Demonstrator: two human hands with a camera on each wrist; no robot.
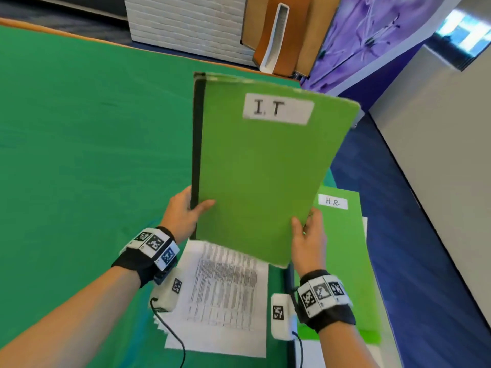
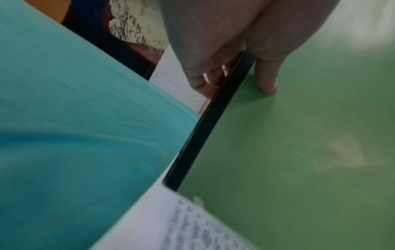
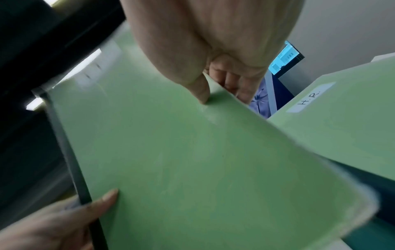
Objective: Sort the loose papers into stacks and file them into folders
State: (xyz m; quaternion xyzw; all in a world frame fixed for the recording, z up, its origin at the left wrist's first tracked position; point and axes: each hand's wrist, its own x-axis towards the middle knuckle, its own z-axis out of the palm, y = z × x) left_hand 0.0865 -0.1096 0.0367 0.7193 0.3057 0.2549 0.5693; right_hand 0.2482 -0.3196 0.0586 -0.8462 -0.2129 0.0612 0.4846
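A light green folder labelled "I.T" (image 1: 265, 166) with a black spine is held up above the table, tilted toward me. My left hand (image 1: 186, 213) grips its black spine (image 2: 205, 128) near the bottom, thumb on the front cover. My right hand (image 1: 308, 235) pinches the folder's lower right edge (image 3: 213, 94), thumb in front and fingers behind. Under the folder a stack of printed papers (image 1: 225, 296) lies on the green tablecloth. A second green folder labelled "H.R" (image 1: 342, 235) lies flat at the right, behind my right hand.
The green cloth-covered table (image 1: 79, 155) stretches to the left and far side. Its right edge drops to a blue floor (image 1: 398, 221). A white brick-pattern box (image 1: 191, 22) and brown boards (image 1: 281, 33) stand beyond the far edge.
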